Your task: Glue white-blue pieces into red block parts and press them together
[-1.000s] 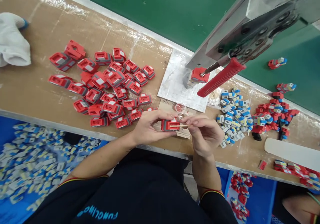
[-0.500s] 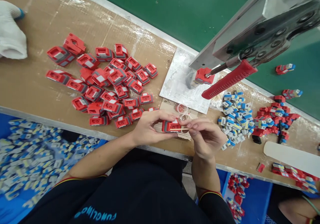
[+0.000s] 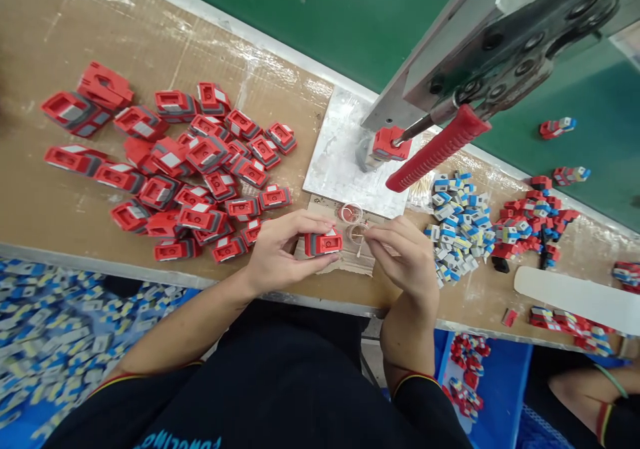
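Note:
My left hand (image 3: 280, 249) grips a small red and grey toy part (image 3: 323, 243) just above the table's near edge. My right hand (image 3: 403, 255) pinches a thin wooden stick (image 3: 361, 243) beside that part, its tip pointing down near two small clear cups (image 3: 352, 221) on a scrap of cardboard. The stick is off the part. A heap of the same red parts (image 3: 190, 162) lies to the left of my left hand.
A hand press with a red handle (image 3: 437, 149) stands on a metal plate (image 3: 340, 162), a red part under its head. Blue-white pieces (image 3: 455, 225) and red assembled pieces (image 3: 535, 225) are piled at right. Blue bins (image 3: 45, 329) sit below the table. A person's arm (image 3: 595, 395) shows at lower right.
The stick has come off the red part and now points down toward the cups. The view has shifted, and the white-gloved hand at far left is out of sight.

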`<state>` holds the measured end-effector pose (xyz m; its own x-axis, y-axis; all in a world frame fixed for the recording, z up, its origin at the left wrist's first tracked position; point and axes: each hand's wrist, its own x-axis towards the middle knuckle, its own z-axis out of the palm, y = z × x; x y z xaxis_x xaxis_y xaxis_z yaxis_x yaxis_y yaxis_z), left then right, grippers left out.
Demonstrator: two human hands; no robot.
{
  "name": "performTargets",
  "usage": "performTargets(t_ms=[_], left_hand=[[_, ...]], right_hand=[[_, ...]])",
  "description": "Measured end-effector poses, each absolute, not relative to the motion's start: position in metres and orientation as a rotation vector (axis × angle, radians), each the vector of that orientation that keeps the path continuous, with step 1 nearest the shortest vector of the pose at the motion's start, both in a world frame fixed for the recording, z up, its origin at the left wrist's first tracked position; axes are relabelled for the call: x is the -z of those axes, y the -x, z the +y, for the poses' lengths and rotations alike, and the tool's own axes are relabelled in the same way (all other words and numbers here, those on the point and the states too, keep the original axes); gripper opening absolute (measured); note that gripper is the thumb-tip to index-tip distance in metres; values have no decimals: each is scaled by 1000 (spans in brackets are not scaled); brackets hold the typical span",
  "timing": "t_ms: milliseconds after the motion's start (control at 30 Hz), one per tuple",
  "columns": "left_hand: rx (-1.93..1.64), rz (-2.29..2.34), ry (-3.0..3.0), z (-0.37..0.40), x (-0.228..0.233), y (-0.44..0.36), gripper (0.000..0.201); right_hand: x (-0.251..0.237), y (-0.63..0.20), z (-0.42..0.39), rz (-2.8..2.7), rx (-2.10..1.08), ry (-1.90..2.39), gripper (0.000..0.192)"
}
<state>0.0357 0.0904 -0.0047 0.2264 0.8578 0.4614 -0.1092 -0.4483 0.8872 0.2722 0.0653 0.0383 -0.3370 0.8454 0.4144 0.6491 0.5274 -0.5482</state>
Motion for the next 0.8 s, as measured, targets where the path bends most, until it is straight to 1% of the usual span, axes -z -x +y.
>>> performTargets(t_ms=[67,133,200,300,467,800], left_hand=[[-1350,717,-1645,90,5,-35,32],[-1330,716,-1688,90,5,-35,31],[-1323,722,-1720,89,5,-36,32],[-1334,732,-1729,88,6,-36,33],[-1331,737,-1725,87,5,-37,31],[-1343,735,-1702,86,6,-37,34]], right_hand=[[-43,-269,62,-1856,-314,1175,22],[-46,-262,59,-1633,-256,1099,21],[-46,-253,57,-1561,-254,1027,18],[-44,-240,57,-1628,-294,980,18],[-44,-235,60,-1687,-326,945,12],[-45,-234,60,-1730,-324,938,15]])
